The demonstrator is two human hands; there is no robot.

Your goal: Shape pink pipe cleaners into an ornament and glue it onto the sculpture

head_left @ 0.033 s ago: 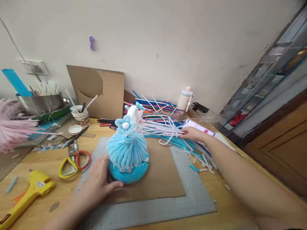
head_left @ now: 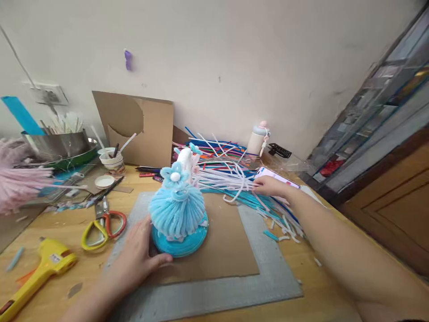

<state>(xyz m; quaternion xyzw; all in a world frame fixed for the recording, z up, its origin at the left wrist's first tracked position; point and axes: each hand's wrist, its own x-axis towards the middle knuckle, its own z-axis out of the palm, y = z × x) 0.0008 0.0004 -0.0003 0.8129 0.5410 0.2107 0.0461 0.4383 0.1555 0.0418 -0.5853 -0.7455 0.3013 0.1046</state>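
And there, long fuzzy white pipe cleaners [head_left: 224,178] stretched leftward from our nearer right hand [head_left: 268,186], fingers curled over them, grip impossible to tell; our left hand [head_left: 140,248] rested half-open against the fluffy light-blue figure [head_left: 177,210] on its round turquoise base [head_left: 182,250].

Soft, even light casts faint shadows. The blue figure [head_left: 177,212] looks fairly clear, the pink bundle [head_left: 22,188] blurred. Edges stretch.
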